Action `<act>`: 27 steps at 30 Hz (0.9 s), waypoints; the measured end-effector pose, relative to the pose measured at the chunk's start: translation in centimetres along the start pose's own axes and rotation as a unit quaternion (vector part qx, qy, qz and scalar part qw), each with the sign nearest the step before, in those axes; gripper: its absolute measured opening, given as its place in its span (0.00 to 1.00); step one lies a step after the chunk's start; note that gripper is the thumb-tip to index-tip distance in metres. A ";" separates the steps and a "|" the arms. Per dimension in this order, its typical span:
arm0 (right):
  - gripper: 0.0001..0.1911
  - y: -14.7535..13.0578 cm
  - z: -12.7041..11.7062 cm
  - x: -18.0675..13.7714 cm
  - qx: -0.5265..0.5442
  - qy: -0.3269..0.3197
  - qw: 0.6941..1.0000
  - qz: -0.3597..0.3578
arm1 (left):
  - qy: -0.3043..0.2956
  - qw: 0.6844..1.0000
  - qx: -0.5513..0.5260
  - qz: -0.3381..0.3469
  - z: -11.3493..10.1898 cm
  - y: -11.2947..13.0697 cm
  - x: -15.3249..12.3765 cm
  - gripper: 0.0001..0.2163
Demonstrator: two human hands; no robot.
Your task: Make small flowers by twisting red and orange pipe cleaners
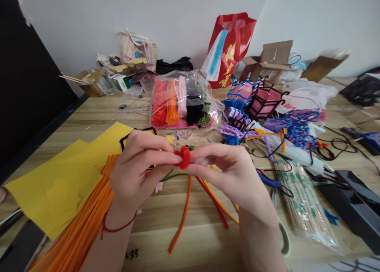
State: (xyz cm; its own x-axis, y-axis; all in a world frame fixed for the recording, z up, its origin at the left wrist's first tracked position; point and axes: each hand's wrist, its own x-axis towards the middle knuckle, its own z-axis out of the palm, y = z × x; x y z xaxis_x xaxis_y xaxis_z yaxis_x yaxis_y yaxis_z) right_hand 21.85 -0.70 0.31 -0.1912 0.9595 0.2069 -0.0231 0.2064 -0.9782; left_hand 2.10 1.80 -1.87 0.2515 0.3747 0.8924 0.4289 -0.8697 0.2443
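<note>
Pipe cleaners (187,204) on table (154,228), bundles (172,109) in plastic bag (218,109) behind them, paper sheets (71,157) left, stick pack (303,200) right

- The table (157,236) is light wood.
- Yellow paper (38,193) lies on the left.
- Fuzzy orange sticks (86,216) lie next to it.
- A clear bag (219,113) of colored bundles (171,101) lies farther back.
- A red bag (231,58) stands behind that.
- Wrapped thin sticks (301,200) lie on the right.
</note>
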 end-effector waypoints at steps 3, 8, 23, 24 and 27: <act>0.11 0.1 -0.5 0.3 0.076 -0.046 0.995 0.047 | -0.005 0.999 -0.024 -0.028 -0.1 0.1 0.1 0.04; 0.05 0.6 0.4 0.3 0.055 0.047 0.997 0.019 | -0.038 0.998 0.053 -0.027 -0.7 0.6 0.2 0.08; 0.18 0.2 0.0 0.7 0.129 -0.011 0.988 0.084 | -0.082 0.996 -0.033 -0.014 -1.4 0.2 0.1 0.09; 0.17 0.2 0.0 0.6 0.124 -0.002 0.989 0.077 | -0.092 0.995 -0.035 -0.011 -1.4 0.2 0.1 0.09; 0.15 0.2 0.0 0.4 0.120 -0.006 0.991 0.066 | -0.090 0.995 -0.042 -0.009 -1.5 0.3 -0.2 0.10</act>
State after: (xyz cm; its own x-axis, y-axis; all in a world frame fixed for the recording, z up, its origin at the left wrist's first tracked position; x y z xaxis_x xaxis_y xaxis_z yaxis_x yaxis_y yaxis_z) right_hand 21.78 -0.26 0.17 -0.2190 0.9726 0.0777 -0.2301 0.0259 -0.9728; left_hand 0.92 1.01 -1.38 0.3995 0.4352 0.8069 0.3627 -0.8833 0.2969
